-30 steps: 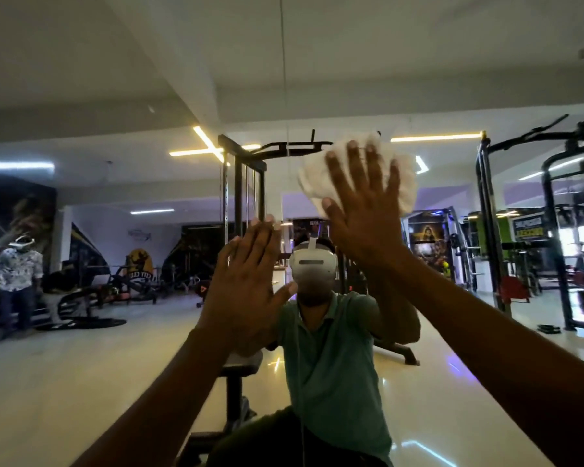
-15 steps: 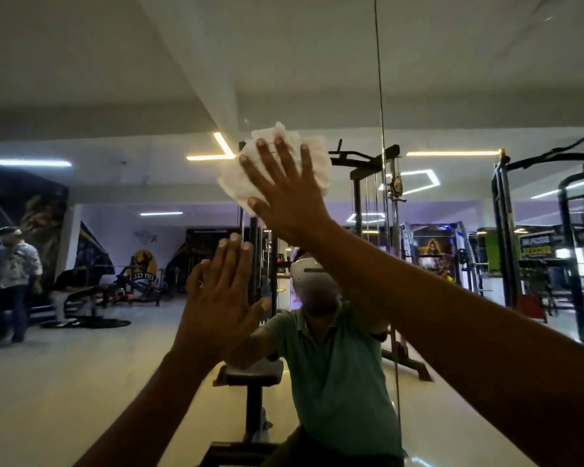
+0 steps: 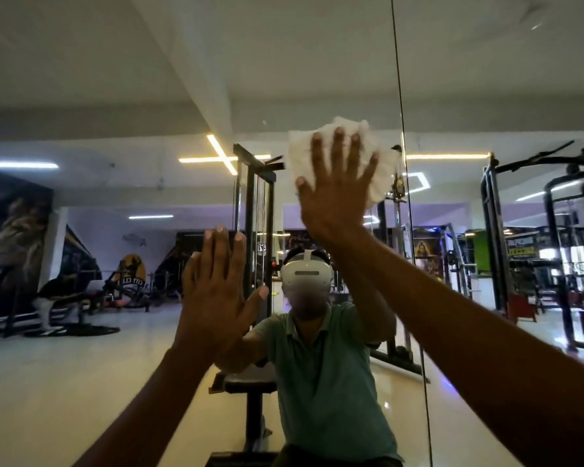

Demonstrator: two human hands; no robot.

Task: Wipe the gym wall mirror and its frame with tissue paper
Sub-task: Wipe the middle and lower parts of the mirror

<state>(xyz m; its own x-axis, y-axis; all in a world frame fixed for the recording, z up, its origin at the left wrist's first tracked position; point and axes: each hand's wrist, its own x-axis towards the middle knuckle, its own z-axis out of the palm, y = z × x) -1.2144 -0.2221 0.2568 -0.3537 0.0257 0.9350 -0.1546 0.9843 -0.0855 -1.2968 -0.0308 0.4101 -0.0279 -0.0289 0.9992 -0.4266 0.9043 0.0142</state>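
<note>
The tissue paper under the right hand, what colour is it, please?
White, seen in the head view: the tissue paper.

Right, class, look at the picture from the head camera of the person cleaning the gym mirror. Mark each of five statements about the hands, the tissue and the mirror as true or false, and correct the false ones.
1. The right hand presses the tissue paper flat against the mirror with straight, spread fingers. True.
2. The left hand holds a second wad of tissue. False: it is bare, palm to the glass, holding nothing.
3. The tissue sits higher on the glass than the left hand. True.
4. The tissue lies just left of a vertical seam in the mirror. True.
5. The tissue is blue. False: it is white.
</note>
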